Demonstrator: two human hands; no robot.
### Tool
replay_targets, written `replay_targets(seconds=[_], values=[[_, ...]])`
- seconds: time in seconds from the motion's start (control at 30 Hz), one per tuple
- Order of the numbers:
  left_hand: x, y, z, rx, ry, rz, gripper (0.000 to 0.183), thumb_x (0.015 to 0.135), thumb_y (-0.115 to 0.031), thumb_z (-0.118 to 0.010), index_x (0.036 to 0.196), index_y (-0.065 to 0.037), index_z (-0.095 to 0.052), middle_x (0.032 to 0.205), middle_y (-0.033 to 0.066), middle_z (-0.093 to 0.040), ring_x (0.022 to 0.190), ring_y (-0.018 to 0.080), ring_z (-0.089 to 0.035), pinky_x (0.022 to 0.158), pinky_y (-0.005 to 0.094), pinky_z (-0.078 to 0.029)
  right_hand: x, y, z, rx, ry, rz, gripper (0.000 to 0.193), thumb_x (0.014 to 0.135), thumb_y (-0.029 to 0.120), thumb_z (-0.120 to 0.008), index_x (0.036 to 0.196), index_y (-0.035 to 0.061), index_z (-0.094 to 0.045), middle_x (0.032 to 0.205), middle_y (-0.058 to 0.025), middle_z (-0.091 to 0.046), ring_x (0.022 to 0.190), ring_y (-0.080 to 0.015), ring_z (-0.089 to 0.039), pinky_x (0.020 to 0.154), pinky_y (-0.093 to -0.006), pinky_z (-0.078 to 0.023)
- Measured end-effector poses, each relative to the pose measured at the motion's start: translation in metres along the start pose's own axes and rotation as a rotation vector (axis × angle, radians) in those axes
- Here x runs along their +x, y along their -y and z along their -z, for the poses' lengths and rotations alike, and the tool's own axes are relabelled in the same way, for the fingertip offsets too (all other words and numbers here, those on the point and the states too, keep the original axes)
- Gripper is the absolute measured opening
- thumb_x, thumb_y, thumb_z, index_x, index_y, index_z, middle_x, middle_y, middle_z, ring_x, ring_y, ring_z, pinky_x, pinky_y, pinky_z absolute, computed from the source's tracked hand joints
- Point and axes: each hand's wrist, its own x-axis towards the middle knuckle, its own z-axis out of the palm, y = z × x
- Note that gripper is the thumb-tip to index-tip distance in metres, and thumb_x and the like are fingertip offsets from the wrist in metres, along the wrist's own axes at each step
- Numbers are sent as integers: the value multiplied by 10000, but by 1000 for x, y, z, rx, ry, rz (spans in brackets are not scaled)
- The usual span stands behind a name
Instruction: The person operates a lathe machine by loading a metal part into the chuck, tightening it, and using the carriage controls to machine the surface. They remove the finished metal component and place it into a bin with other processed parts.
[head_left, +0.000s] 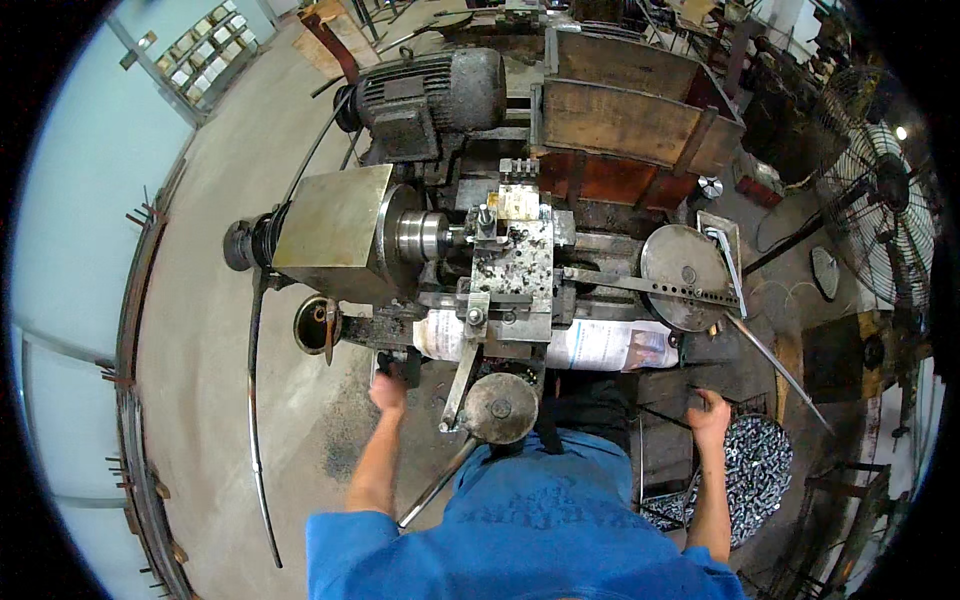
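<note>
Fingers of the left hand (388, 392) bend in toward a dark fitting (408, 367) under the near left edge of the lathe (513, 262); whether they grip it or only touch it, I cannot tell from the head view. Those of the right hand (710, 418) are curled, their contents hidden, near the heap of small metal pieces (758, 470) at the near right, beside the wearer's body. Between the forearms, a round metal disc (500, 408) stands out past the lathe's near edge, leaving the left arm a gap on its left side. Newspaper (610, 345) lines the near ledge, and a metal workpiece (422, 237) sits at the chuck, left of centre. A round pot (315, 325) is just left of that ledge. Farther left, a broad strip of pale floor (215, 300) runs to the wall, crossed by a slim bar (254, 400). Room is tighter on the right: a large plate (685, 270), a slanting rod (780, 372) and, farther off, a fan (885, 190).
</note>
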Motion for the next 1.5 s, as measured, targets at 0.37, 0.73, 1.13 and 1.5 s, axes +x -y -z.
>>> replay_targets(seconds=[0.37,0.73,1.13,1.5], values=[[34,30,50,77,298,-520,365,777,-382,-595,950,-60,-576,832,167,-653,799,342,-634,680,435,-503,124,284,25,140,240,940,429,513,101,-618,937,49,-647,939,-147,-625,923,-326,-570,799,-391,-470],[28,82,280,-349,199,-297,355,839,-285,-590,1110,-56,-589,846,182,-650,785,292,-636,704,378,-482,151,454,-89,-827,581,1218,302,575,243,-570,786,68,-698,871,-128,-661,1090,-283,-537,1059,-587,-147],[29,187,293,-277,-154,-93,315,895,-283,-520,934,9,-629,729,155,-640,650,243,-627,599,357,-470,163,433,-105,-563,331,1191,301,524,217,-616,783,80,-687,836,-104,-643,996,-262,-559,1016,-639,-185],[-37,118,266,-256,-107,206,538,853,-538,-476,860,-21,-626,741,206,-617,727,370,-613,665,437,-455,145,447,-131,-686,508,1243,233,532,216,-603,684,60,-684,747,-160,-647,828,-289,-631,1029,-575,-203]])
